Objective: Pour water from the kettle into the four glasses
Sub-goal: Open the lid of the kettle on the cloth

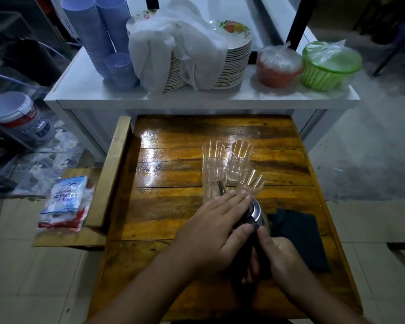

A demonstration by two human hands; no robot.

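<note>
Several clear ribbed glasses stand grouped on the wooden table (173, 206): one far left (212, 152), one far right (240, 157), one near right (251, 182), one near left (212, 183). A steel kettle (257, 212) is tilted forward, its spout (221, 188) over the near left glass. My left hand (215, 232) lies flat on the kettle's lid, fingers reaching toward the spout. My right hand (278, 256) is wrapped around the kettle's black handle. Whether water is flowing cannot be seen.
A dark folded cloth (302, 237) lies right of the kettle. Behind the table a white shelf (91, 90) holds stacked blue cups (98, 36), a plate stack (234, 64) under a white cloth, and red (276, 71) and green (325, 69) baskets. A packet (63, 202) rests on a stool at left.
</note>
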